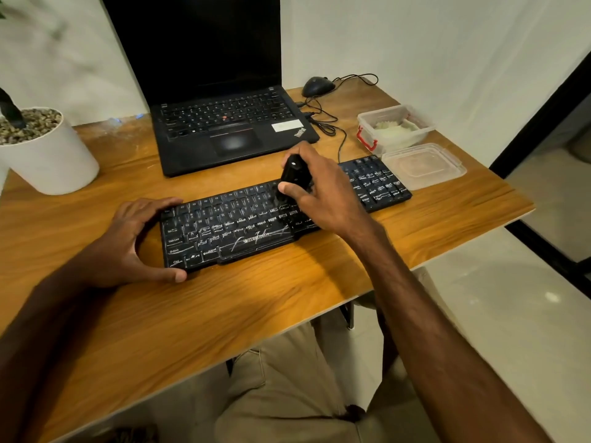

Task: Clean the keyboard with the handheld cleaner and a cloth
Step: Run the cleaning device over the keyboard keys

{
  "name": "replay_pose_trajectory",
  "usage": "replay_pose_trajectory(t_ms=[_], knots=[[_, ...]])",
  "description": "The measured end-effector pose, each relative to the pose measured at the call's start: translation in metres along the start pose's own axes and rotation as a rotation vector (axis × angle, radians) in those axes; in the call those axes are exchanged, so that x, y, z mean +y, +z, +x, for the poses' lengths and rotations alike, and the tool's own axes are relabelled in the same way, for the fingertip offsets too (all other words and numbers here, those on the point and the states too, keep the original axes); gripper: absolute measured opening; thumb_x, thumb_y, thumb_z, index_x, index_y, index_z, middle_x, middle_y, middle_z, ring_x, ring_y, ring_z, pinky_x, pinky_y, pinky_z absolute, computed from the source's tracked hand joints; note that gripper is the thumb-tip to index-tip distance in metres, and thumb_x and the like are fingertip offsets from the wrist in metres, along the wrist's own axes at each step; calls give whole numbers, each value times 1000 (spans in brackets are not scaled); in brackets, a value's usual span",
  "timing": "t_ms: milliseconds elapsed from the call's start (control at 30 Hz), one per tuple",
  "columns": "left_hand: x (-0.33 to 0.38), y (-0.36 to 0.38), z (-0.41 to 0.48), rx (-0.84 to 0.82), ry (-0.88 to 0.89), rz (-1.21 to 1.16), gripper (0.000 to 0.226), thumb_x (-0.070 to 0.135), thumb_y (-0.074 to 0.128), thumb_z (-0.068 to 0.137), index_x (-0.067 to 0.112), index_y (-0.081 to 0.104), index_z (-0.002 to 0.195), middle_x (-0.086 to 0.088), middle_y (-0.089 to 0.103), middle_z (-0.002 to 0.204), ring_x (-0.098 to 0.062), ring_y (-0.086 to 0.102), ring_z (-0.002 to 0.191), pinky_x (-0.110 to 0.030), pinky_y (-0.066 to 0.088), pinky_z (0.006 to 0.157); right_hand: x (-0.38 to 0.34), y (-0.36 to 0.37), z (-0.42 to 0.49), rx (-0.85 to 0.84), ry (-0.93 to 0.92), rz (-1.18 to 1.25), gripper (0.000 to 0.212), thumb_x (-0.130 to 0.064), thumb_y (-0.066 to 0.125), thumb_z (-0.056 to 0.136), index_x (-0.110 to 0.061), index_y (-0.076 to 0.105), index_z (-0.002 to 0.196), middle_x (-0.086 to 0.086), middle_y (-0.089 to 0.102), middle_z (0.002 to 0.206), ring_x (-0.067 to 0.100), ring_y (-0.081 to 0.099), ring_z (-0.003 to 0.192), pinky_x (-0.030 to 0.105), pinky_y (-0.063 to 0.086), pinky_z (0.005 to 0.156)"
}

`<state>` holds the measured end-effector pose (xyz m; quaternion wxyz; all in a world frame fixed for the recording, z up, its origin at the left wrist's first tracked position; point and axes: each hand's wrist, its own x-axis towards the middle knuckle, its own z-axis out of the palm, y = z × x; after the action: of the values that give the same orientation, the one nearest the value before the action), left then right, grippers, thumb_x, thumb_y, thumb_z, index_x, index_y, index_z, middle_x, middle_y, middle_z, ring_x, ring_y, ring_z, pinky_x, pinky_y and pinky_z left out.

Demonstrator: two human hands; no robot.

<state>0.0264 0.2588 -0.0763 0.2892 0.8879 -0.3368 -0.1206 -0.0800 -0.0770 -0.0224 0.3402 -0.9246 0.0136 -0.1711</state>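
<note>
On the wood-grain bench, 1 black keyboard lies at a slant, with its left end nearer the person and its number pad toward the far right. Pale scratch-like marks cross its keys and front edge.

The left hand holds the keyboard's left end. Its grip is closed, with the fingers over the far corner and the thumb at the near corner. The right hand has its grip wrapped round the black handheld cleaner, held upright over the middle-right keys. Contact between the cleaner's lower end and the keys cannot be told.

Surface: orange-brown grain, with a scuffed pale patch at the far left.
- 1 open black laptop stands behind the keyboard, screen dark.
- 1 wired mouse sits at the far edge.
- 1 white pot topped with pebbles stands at the left.
- 1 clear container with a red latch sits at the right; its pale contents are unclear.
- 1 clear lid lies just beside the container, near the number pad.

Room: a white wall runs behind the bench, and a pale floor shows to the right.
</note>
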Motion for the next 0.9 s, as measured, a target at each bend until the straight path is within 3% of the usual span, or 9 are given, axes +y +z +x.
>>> replay_pose_trajectory(t_ms=[67, 200, 333, 433, 533, 633, 800, 900], knots=[[-7, -3, 2, -43, 6, 37, 132, 94, 75, 37, 56, 28, 154, 18, 36, 151, -11, 22, 141, -47, 25, 113, -1, 0, 0, -18, -18, -5, 36, -27, 69, 94, -20, 50, 124, 0, 63, 114, 17, 63, 103, 42, 60, 82], [3, -4, 16, -85, 16, -4, 109, 98, 68, 45, 69, 33, 144, 35, 33, 144, -9, 26, 138, -48, 30, 110, 3, -4, -3, -10, -21, 5, 35, -27, 67, 96, -20, 49, 125, 0, 63, 113, 17, 65, 99, 42, 61, 80], [24, 0, 41, -60, 59, -210, 74, 87, 57, 79, 44, 57, 140, 11, 59, 139, -11, 59, 122, -51, 54, 99, 2, -7, -1, -30, -21, 30, 34, -27, 67, 97, -22, 49, 126, -2, 62, 116, 16, 65, 100, 39, 62, 79], [43, 4, 66, -35, 54, -375, 44, 51, 46, 107, 24, 71, 131, -4, 74, 124, -27, 72, 109, -55, 56, 95, 3, -10, 0, -56, -10, 65, 36, -27, 66, 97, -25, 50, 129, -1, 61, 120, 15, 64, 103, 27, 58, 77], [41, 9, 79, 34, 8, -428, 44, 39, 42, 111, 12, 76, 121, -10, 78, 109, -37, 74, 97, -51, 56, 89, 1, -10, -2, -76, -36, 97, 36, -27, 67, 97, -30, 53, 130, -3, 60, 123, 12, 62, 106, 18, 52, 75], [29, 11, 80, 93, 8, -519, 54, 43, 37, 112, 9, 79, 114, -13, 79, 97, -30, 72, 84, -36, 53, 79, -15, -3, -1, -67, -107, 172, 35, -28, 68, 96, -28, 56, 129, -6, 62, 118, 5, 61, 105, 13, 52, 76], [24, 13, 79, 138, 40, -579, 49, 59, 49, 102, 25, 84, 99, -5, 80, 88, -19, 74, 79, -32, 54, 76, -49, 30, 10, -204, -217, 237, 36, -26, 71, 94, -22, 58, 127, -6, 64, 117, 8, 62, 107, 19, 56, 82], [24, 13, 76, 133, 94, -468, 40, 46, 51, 106, 20, 81, 112, -6, 81, 101, -26, 77, 87, -41, 57, 78, -40, 29, 12, -212, -160, 177, 36, -28, 69, 95, -25, 56, 129, -5, 63, 120, 11, 63, 109, 25, 59, 83]])
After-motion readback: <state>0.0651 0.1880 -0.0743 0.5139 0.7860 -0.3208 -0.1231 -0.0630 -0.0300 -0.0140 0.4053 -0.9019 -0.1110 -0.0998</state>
